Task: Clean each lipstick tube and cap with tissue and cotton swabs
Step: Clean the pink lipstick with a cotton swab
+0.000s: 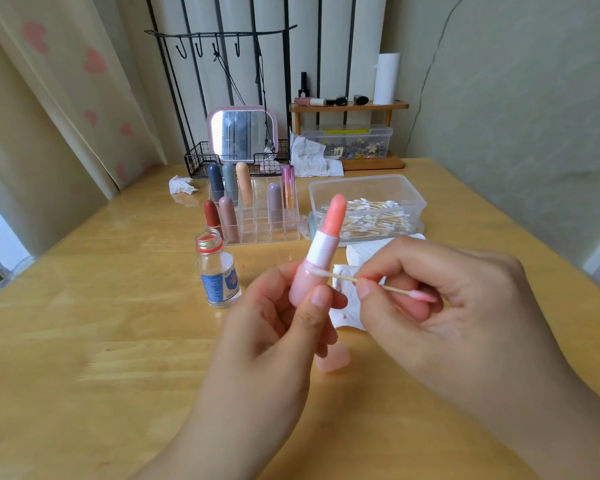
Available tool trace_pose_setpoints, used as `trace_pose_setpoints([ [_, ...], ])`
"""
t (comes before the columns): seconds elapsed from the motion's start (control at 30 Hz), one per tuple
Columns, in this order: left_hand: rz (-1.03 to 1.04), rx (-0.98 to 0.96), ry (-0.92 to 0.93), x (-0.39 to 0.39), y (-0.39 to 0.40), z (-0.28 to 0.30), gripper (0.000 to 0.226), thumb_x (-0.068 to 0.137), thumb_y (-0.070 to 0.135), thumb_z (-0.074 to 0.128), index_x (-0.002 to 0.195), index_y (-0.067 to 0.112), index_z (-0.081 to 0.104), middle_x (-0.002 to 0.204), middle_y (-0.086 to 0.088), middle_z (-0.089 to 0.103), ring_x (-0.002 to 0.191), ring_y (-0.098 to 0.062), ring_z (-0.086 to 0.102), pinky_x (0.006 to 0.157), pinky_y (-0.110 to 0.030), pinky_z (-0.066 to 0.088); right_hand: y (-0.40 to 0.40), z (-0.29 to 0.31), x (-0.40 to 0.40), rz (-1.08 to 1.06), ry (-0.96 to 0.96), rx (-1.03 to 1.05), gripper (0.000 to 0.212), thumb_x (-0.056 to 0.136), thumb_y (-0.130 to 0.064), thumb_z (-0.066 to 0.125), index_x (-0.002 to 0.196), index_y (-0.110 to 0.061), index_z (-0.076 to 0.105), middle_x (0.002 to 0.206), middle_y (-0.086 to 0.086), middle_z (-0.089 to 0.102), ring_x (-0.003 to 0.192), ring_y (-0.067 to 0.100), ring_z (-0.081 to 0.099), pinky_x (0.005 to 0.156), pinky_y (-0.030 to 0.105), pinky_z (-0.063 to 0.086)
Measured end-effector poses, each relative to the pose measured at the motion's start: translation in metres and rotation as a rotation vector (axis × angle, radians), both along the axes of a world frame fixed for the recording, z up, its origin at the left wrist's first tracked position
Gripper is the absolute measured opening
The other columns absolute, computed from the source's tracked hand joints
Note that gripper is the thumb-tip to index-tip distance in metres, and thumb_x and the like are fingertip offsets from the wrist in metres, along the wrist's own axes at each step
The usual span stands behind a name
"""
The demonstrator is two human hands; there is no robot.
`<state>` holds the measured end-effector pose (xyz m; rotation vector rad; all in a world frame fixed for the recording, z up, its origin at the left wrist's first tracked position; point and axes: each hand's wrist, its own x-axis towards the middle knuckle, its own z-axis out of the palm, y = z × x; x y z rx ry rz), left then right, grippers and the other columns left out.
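My left hand (278,327) holds an uncapped pink lipstick tube (317,261) upright, its coral bullet extended at the top. My right hand (440,299) pinches a wooden cotton swab (347,278); one tip touches the ridge where the tube's pink base meets its white collar, the other tip is stained pink. The pink cap (333,360) lies on the table under my hands. A white tissue (352,306) with red smears lies behind them.
An open small glass bottle (217,271) stands to the left of the tube. A clear organiser (257,230) holds several capped lipsticks. A clear box of cotton swabs (368,206) sits behind my right hand. Crumpled tissues, a mirror and a shelf are at the back.
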<state>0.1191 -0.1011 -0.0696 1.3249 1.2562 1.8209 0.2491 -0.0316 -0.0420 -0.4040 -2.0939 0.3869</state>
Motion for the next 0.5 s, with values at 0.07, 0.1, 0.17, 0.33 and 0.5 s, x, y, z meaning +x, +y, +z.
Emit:
trace_pose_setpoints([
  [0.07,-0.041,0.019,-0.058,-0.0012,0.0015,0.0001,0.024,0.082,0.022,0.053,0.1,0.007,0.06,0.075,0.0,0.068,0.055,-0.008,0.053,0.054,-0.016,0.044,0.0011,0.001,0.002,-0.016,0.023,-0.004,0.016,0.078,-0.017,0.06,0.062,-0.014,0.058,0.056,-0.004,0.037,0.044,-0.015,0.046,0.036,0.014,0.028],
  [0.1,-0.067,0.027,-0.116,-0.0017,0.0019,0.0003,0.027,0.082,0.021,0.053,0.103,0.004,0.056,0.078,-0.004,0.069,0.056,-0.01,0.054,0.053,-0.017,0.045,0.0016,0.0013,0.0028,-0.022,0.035,-0.009,0.016,0.078,-0.018,0.058,0.062,-0.014,0.057,0.057,0.001,0.037,0.044,-0.015,0.046,0.035,0.018,0.028],
  [0.17,-0.11,0.031,-0.21,-0.0017,0.0026,0.0005,0.03,0.082,0.019,0.054,0.104,0.0,0.049,0.079,-0.009,0.069,0.057,-0.013,0.054,0.053,-0.02,0.045,0.0018,0.0011,0.003,-0.011,0.057,-0.046,0.017,0.079,-0.019,0.058,0.063,-0.013,0.058,0.053,0.005,0.035,0.043,-0.012,0.048,0.035,0.02,0.028],
  [0.33,-0.167,0.037,-0.253,0.0003,0.0039,-0.0039,0.037,0.082,0.03,0.059,0.102,-0.001,0.05,0.076,-0.004,0.068,0.064,-0.015,0.059,0.058,-0.023,0.049,0.0006,-0.0019,-0.0008,0.045,0.059,-0.119,0.015,0.08,-0.009,0.064,0.066,-0.013,0.061,0.049,-0.011,0.042,0.044,-0.006,0.052,0.042,0.007,0.032],
  [0.5,-0.176,-0.025,-0.314,-0.0021,0.0053,-0.0069,0.032,0.074,0.038,0.061,0.088,0.011,0.069,0.084,-0.007,0.067,0.074,-0.018,0.062,0.064,-0.026,0.051,0.0066,-0.0001,0.0041,-0.028,0.063,-0.088,0.015,0.076,-0.023,0.056,0.063,-0.016,0.057,0.049,-0.006,0.035,0.042,0.004,0.033,0.046,0.008,0.026],
])
